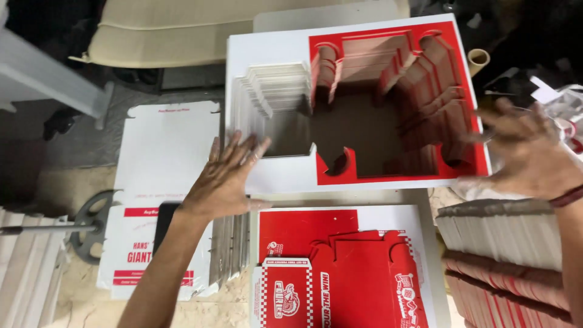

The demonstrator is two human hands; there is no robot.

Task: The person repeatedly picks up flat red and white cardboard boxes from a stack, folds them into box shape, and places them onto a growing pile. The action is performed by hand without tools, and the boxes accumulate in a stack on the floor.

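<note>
A thick stack of red and white die-cut card sheets [273, 176] lies ahead of me, with a deep cut-out hole in its middle. My left hand [226, 177] rests flat, fingers spread, on the stack's near left edge. At the stack's right edge my right hand [529, 153] is blurred, fingers spread and holding nothing. A dark red band sits on that wrist.
A stack of red printed box blanks [340, 267] lies in front of me. More blanks are piled at the right [504, 249]. A white printed flat carton [164, 158] lies on the floor at left, beside a metal tool with a round grey end [91, 225]. A cardboard tube [478, 59] stands at the back right.
</note>
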